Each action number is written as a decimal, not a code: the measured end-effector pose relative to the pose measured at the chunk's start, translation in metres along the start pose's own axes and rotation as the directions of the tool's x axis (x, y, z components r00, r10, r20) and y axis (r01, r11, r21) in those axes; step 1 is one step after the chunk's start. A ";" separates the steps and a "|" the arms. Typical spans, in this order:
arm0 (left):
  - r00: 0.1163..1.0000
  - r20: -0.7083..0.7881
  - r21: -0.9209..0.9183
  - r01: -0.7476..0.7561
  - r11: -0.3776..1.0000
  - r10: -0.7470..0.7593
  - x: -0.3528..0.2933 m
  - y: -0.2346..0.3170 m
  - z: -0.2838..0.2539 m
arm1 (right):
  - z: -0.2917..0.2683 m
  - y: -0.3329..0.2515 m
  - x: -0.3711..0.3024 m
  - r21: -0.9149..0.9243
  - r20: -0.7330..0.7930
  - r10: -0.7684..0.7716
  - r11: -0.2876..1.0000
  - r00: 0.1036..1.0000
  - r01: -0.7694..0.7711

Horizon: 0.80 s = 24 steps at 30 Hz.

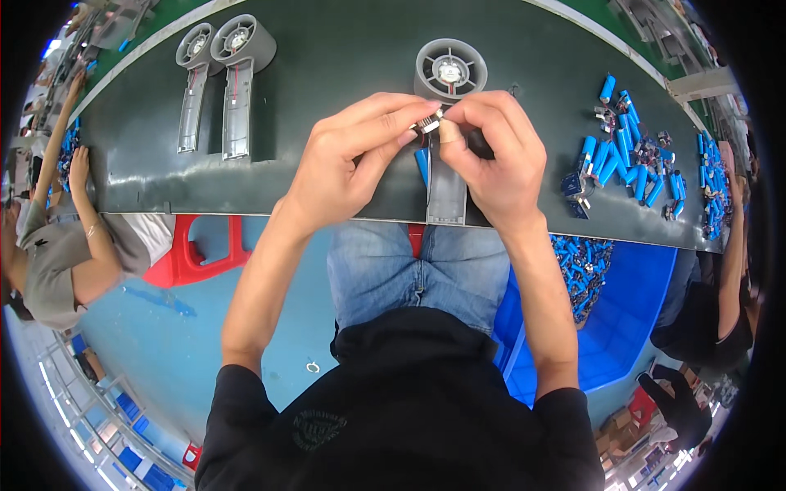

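My left hand (348, 159) pinches a small circuit board (429, 125) with a pale connector on it. Fingers of my right hand (501, 155) are closed at the board's right edge, and the tiny part between them is hidden. A beige wrap covers one of its fingertips. Below the board, a blue battery cell (422, 166) shows, partly behind my left fingers. Under both hands lies a grey fan housing: its round head (450, 69) with spokes points away from me, and its open handle trough (446, 200) reaches the table's near edge.
Two similar grey fan housings (237, 98) (191, 106) lie at the left on the dark green table (336, 49). Blue battery cells with boards (626, 155) are heaped at the right. Below the edge stands a blue bin (626, 311). Co-workers sit on both sides; a red stool (196, 254) is at left.
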State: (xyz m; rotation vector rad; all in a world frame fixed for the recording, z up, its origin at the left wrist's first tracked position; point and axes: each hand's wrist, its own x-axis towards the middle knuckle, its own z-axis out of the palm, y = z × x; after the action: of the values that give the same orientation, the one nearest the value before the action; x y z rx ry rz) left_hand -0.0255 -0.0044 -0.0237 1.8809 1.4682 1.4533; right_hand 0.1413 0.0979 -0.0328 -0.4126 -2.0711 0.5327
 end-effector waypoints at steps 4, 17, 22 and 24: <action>1.000 -0.007 -0.042 0.013 0.999 -0.014 -0.001 -0.001 0.000 | -0.001 0.000 0.001 0.036 0.009 -0.005 0.999 1.000 0.004; 0.967 -0.051 -0.346 0.219 0.912 -0.251 -0.001 0.005 0.011 | -0.024 -0.050 -0.003 -0.058 0.108 0.645 0.764 0.756 -0.643; 0.877 -0.156 -0.555 0.303 0.775 -0.454 0.047 0.002 0.013 | -0.016 -0.018 0.032 0.063 0.174 0.722 0.671 0.670 -0.739; 0.814 -0.226 -0.620 0.303 0.724 -0.534 0.086 -0.016 -0.002 | -0.008 0.005 0.076 -0.060 0.156 0.619 0.784 0.769 -0.618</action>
State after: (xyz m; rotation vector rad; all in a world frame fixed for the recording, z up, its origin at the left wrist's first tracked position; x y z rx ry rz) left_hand -0.0402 0.0759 0.0081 0.8472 1.3046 1.8186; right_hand 0.1093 0.1410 0.0222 -1.1136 -2.0689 0.9805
